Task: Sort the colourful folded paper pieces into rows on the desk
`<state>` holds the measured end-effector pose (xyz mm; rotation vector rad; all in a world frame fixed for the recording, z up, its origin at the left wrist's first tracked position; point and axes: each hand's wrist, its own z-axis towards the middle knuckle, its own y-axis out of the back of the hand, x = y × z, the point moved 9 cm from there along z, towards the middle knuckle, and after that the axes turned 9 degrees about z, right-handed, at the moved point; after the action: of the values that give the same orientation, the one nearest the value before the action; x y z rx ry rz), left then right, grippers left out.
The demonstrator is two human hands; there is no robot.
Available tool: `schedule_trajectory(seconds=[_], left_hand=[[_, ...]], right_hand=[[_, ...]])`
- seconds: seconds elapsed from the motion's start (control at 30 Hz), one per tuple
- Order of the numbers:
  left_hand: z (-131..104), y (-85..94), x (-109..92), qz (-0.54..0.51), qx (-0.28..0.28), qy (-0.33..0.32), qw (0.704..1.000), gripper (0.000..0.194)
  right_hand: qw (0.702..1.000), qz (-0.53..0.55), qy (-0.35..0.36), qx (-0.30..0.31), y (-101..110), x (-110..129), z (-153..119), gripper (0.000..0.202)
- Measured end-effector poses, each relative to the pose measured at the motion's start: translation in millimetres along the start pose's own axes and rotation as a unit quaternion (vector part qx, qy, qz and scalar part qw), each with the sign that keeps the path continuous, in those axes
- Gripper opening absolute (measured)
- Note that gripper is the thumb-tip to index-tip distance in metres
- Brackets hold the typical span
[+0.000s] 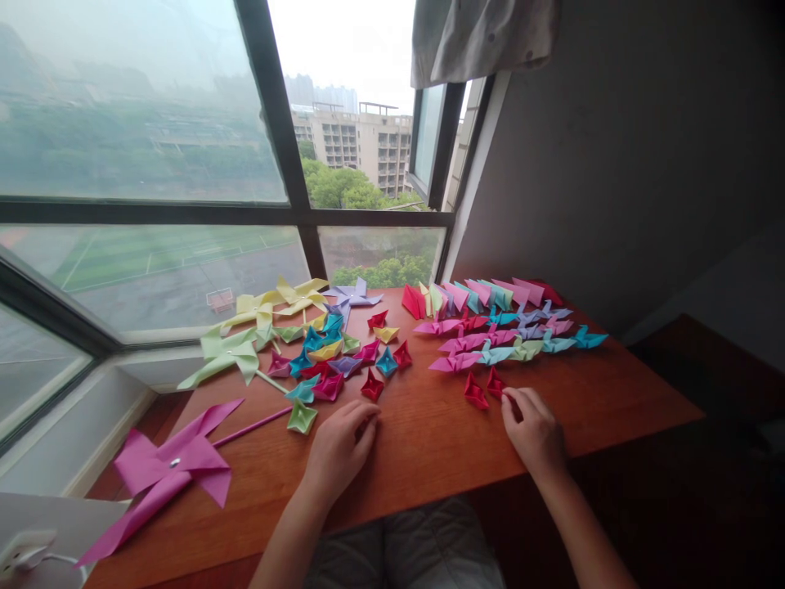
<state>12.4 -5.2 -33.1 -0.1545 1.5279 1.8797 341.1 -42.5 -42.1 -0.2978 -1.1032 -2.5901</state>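
Observation:
My left hand (344, 442) rests on the wooden table with its fingers curled together and nothing visible in them, just below a red paper boat (371, 384). On the right, my right hand (533, 427) has thumb and forefinger pinched at the edge of another red paper boat (495, 383). Beside that one sits a second red boat (476, 392). Left of centre lies a cluster of colourful boats, with a green boat (302, 417) nearest my left hand. Rows of folded paper cranes (527, 350) stand beyond my right hand.
A large pink pinwheel (175, 462) lies at the table's left, its stick pointing toward the boats. Green pinwheels (230, 352), yellow ones (300, 296) and a lilac one (354, 296) lie farther back. Folded paper pieces (478, 294) line the back right. The window (374, 217) borders the table (423, 458).

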Motion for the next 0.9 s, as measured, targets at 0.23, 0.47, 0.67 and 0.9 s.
schedule_trajectory(seconds=[0.23, 0.47, 0.67, 0.9], left_hand=[[1.0, 2.2, -2.4, 0.001, -0.002, 0.001, 1.0, 0.017], [0.9, 2.9, -1.5, 0.0, -0.011, -0.001, 1.0, 0.017], [1.3, 2.0, -1.5, -0.001, -0.004, -0.003, 1.0, 0.017], [1.5, 2.0, -1.7, 0.0, -0.004, -0.002, 1.0, 0.017]], right_hand=[[1.0, -0.002, -0.003, 0.007, -0.2, 0.2, 0.1, 0.023], [1.0, 0.001, -0.007, 0.005, 1.3, 0.1, 0.0, 0.023], [1.0, 0.004, -0.006, -0.008, 5.2, 2.4, 0.8, 0.023], [1.0, 0.01, -0.015, -0.009, 7.6, 3.4, 2.2, 0.024]])
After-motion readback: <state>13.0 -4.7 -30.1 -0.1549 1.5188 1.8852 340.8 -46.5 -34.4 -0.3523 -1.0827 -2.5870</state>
